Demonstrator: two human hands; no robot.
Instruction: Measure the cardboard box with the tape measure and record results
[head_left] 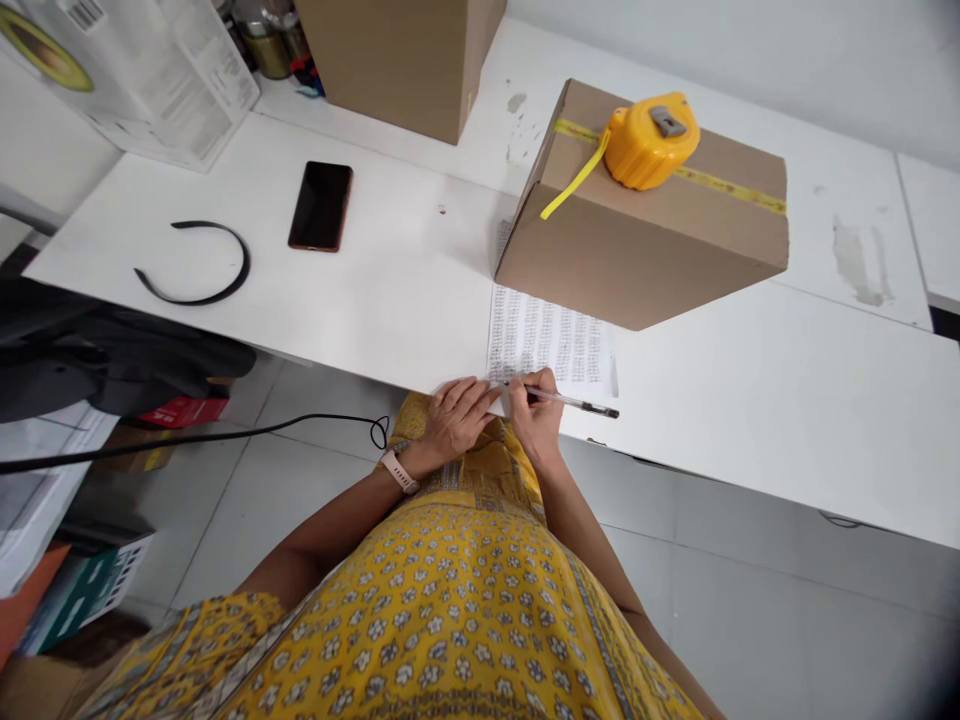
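My right hand (pixel 534 412) is closed round a clear pen (pixel 574 402), its tip on the near edge of a printed sheet (pixel 551 340). My left hand (pixel 457 412) lies flat with fingers stretched out on the sheet's near-left corner, a watch on its wrist. The sheet lies at the front edge of the white table (pixel 390 300) and runs under a brown cardboard box (pixel 645 240). A yellow tape measure (pixel 651 142) rests on top of the box, its tape pulled out across the lid.
A black phone (pixel 321 205) and a curved black band (pixel 199 262) lie on the table's left part. A second cardboard box (pixel 405 55) and a white printed carton (pixel 142 70) stand at the back. A black cable (pixel 187 438) hangs below the table edge.
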